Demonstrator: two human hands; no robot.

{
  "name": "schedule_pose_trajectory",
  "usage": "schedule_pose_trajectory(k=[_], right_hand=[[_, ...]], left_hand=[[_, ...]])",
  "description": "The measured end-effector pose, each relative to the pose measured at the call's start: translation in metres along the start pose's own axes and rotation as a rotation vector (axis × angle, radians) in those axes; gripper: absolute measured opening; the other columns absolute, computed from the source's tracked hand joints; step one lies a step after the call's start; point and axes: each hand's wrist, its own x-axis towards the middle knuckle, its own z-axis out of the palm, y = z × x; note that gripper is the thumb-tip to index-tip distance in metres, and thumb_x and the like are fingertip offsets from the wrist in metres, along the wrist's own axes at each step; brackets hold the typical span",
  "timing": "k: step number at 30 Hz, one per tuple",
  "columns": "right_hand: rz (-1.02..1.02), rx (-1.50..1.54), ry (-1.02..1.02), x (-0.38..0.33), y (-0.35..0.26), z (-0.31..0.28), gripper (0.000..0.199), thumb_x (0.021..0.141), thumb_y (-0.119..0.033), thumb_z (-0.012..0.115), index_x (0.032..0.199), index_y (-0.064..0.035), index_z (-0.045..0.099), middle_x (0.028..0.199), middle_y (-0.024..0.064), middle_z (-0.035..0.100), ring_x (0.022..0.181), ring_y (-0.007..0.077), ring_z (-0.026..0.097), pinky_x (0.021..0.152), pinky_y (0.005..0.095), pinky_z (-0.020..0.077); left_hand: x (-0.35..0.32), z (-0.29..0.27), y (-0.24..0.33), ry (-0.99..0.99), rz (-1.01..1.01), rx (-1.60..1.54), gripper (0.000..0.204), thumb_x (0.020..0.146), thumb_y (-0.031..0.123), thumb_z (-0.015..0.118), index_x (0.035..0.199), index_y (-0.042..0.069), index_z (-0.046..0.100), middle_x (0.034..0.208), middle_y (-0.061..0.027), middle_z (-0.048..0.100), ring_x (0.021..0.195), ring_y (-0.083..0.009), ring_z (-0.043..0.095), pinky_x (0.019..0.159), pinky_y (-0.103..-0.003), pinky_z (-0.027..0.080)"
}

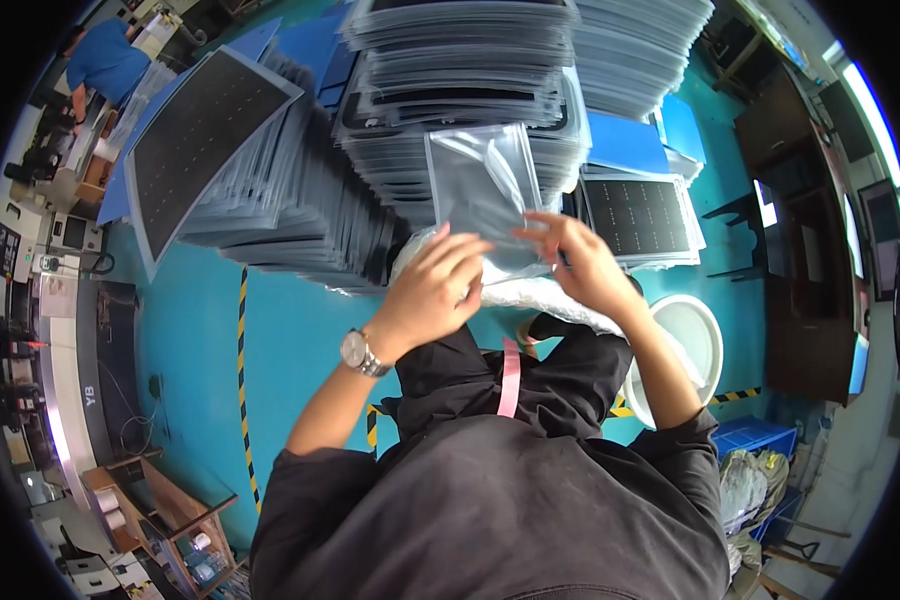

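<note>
A clear plastic bag [478, 178], wrinkled and shiny, lies in front of the tall middle stack, with its lower end between my hands. My left hand [435, 285], with a watch on the wrist, has its fingers stretched over the bag's lower left side and its thumb apart. My right hand [585, 268] is at the lower right of the bag, fingers extended toward it and apart. Neither hand shows a firm grip on the bag. Crumpled clear wrapping [550, 297] lies under my hands, above my knees.
Tall stacks of plastic-sleeved sheets [460, 60] stand ahead. A leaning stack with a dark dotted panel [205, 130] is at left, another dark panel [638, 215] at right. A white bucket [708, 335] stands by my right leg. A co-worker in blue [110, 62] is far left.
</note>
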Motion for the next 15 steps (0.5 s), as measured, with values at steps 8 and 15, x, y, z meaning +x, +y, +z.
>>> schedule_pose_trajectory(k=[8, 15], right_hand=[[0.113, -0.081, -0.282, -0.089, 0.007, 0.072, 0.029, 0.073, 0.002, 0.064, 0.1, -0.004, 0.053, 0.154, 0.0219, 0.045, 0.147, 0.0427, 0.038, 0.121, 0.0602, 0.0294], [0.21, -0.073, -0.073, -0.056, 0.016, 0.072, 0.08, 0.075, -0.035, 0.086, 0.139, -0.0015, 0.052, 0.156, 0.0225, 0.042, 0.151, 0.0437, 0.032, 0.122, 0.0541, 0.027]], left_hand=[[-0.064, 0.049, 0.031, -0.303, -0.084, 0.097, 0.028, 0.086, 0.025, 0.074, 0.092, -0.001, 0.063, 0.152, -0.0147, 0.052, 0.144, -0.0375, 0.044, 0.121, -0.05, 0.037], [0.001, 0.026, -0.001, -0.37, 0.098, 0.128, 0.064, 0.079, 0.039, 0.084, 0.123, -0.001, 0.062, 0.139, -0.0174, 0.059, 0.137, -0.0327, 0.05, 0.122, -0.045, 0.034]])
